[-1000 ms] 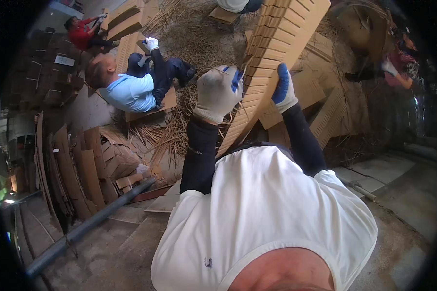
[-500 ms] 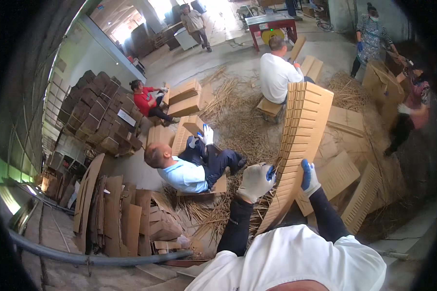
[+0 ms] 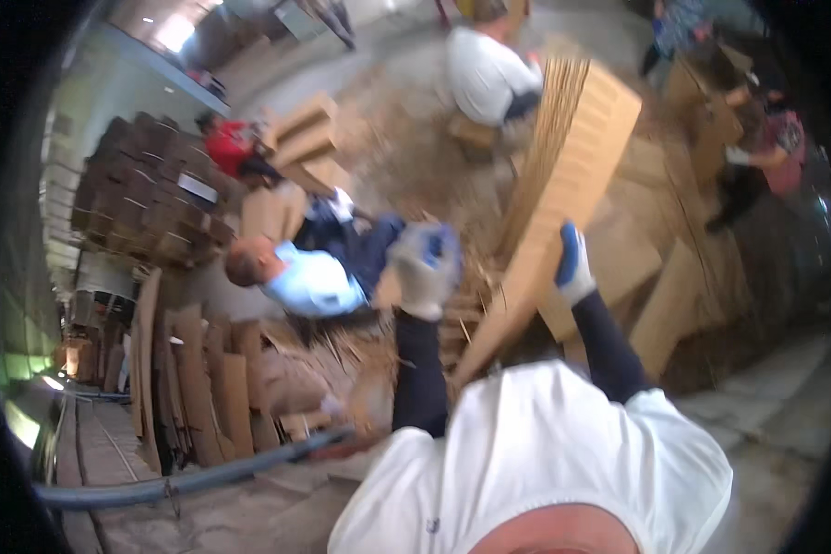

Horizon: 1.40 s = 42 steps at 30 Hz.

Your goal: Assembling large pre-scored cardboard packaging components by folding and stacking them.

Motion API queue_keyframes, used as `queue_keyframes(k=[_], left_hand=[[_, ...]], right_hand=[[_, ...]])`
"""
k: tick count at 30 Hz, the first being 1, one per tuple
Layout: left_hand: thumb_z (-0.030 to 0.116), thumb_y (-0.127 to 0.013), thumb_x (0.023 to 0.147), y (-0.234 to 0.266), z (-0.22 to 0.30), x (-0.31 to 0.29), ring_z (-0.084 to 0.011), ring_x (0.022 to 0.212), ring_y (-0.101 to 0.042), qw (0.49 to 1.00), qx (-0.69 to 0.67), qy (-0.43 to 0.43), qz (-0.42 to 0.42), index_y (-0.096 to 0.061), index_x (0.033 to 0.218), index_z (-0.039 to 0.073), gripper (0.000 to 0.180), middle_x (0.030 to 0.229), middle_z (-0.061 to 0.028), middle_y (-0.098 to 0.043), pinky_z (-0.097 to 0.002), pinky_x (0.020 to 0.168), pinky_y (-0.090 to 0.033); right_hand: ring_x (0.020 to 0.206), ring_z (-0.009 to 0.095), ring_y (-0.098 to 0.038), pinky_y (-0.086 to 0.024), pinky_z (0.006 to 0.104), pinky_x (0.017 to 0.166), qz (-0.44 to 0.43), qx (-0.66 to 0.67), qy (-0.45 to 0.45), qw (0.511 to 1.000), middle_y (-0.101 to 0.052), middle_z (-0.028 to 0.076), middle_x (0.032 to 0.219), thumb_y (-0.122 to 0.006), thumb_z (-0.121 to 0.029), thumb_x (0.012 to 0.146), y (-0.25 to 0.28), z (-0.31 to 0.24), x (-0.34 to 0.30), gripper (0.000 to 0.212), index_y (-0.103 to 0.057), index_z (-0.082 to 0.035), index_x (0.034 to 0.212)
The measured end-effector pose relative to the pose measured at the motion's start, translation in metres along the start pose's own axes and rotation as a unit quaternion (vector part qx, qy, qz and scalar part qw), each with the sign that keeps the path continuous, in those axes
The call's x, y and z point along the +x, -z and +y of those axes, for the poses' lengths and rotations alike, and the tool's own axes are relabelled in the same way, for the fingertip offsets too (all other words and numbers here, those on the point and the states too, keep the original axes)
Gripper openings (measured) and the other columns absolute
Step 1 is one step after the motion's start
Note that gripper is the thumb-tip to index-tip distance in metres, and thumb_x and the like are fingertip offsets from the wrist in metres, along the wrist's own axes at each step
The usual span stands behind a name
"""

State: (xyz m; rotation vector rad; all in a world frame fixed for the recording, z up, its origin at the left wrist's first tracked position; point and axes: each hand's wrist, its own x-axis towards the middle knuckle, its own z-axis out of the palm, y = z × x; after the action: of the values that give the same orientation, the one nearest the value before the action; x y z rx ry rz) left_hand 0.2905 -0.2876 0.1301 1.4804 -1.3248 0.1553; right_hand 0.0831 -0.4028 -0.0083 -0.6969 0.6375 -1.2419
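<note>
There is one tall cardboard stack [image 3: 577, 166], its layers too blurred to number, and at least two cardboard panels [image 3: 667, 294] lying right of it. Six co-workers [image 3: 314, 279] show, some only partly, with one low stool [image 3: 472, 130], one grey pipe [image 3: 212, 479], one pale sheet [image 3: 197, 187] and many dark bundles [image 3: 125, 189], uncountable through blur.

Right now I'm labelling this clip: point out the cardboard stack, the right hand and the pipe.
Cardboard stack [image 3: 570, 185], head view: broad face.
Right hand [image 3: 574, 266], head view: its gloved middle.
Pipe [image 3: 194, 481], head view: mid-length.
</note>
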Motion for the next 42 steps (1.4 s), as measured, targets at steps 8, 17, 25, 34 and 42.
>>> queue_keyframes(k=[8, 17, 25, 34, 42], left_hand=[[0.044, -0.085, 0.064, 0.02, -0.009, -0.074, -0.0282, 0.114, -0.056, 0.972, 0.026, 0.057, -0.225, -0.044, 0.137, 0.001, 0.094, 0.129, -0.0177, -0.055, -0.0387, 0.098, -0.044], [0.049, -0.081, 0.068, -0.018, 0.009, -0.063, -0.031, 0.086, -0.067, 0.98, 0.021, 0.034, -0.196, -0.057, 0.114, 0.002, 0.07, 0.093, -0.0155, -0.067, -0.0398, 0.073, -0.053], [0.01, -0.065, 0.085, -0.041, 0.007, -0.062, -0.0245, 0.081, -0.068, 0.991, -0.074, 0.052, -0.097, -0.068, 0.103, -0.001, 0.021, 0.091, -0.0138, -0.07, -0.0327, 0.073, -0.052], [0.011, -0.071, 0.081, -0.032, -0.008, -0.069, -0.0286, 0.079, -0.066, 0.998, 0.057, -0.038, 0.004, -0.067, 0.082, 0.001, 0.011, 0.082, -0.0134, -0.067, -0.0365, 0.07, -0.05], [0.006, -0.074, 0.076, -0.038, -0.04, -0.084, -0.0319, 0.078, -0.058, 0.998, 0.03, 0.016, 0.046, -0.058, 0.075, 0.001, 0.017, 0.08, -0.0144, -0.061, -0.038, 0.074, -0.046]], right_hand=[[0.097, 0.02, -0.064, -0.054, 0.0338, 0.084, -0.046, 0.192, -0.055, 0.979, -0.064, 0.008, 0.11, -0.059, -0.041, 0.093, -0.035, -0.047, -0.011, 0.046, -0.054, -0.007, 0.125], [0.124, 0.03, -0.05, -0.04, 0.0456, 0.106, -0.122, 0.054, -0.062, 0.989, -0.05, 0.013, 0.136, -0.057, -0.048, 0.092, -0.019, -0.025, -0.013, 0.067, -0.038, -0.006, 0.141], [0.096, 0.016, -0.062, -0.052, 0.0323, 0.083, -0.037, 0.043, 0.002, 0.998, -0.064, 0.007, 0.111, -0.064, -0.034, 0.092, -0.038, -0.042, -0.021, 0.046, -0.055, -0.001, 0.122], [0.096, 0.016, -0.061, -0.05, 0.0315, 0.084, -0.037, 0.018, 0.013, 0.999, -0.063, 0.007, 0.111, -0.065, -0.027, 0.091, -0.047, -0.036, -0.029, 0.042, -0.055, 0.0, 0.121], [0.094, 0.016, -0.061, -0.051, 0.031, 0.082, -0.027, 0.013, -0.024, 0.999, -0.063, 0.007, 0.109, -0.065, -0.028, 0.091, -0.053, -0.029, -0.028, 0.041, -0.056, 0.0, 0.119]])
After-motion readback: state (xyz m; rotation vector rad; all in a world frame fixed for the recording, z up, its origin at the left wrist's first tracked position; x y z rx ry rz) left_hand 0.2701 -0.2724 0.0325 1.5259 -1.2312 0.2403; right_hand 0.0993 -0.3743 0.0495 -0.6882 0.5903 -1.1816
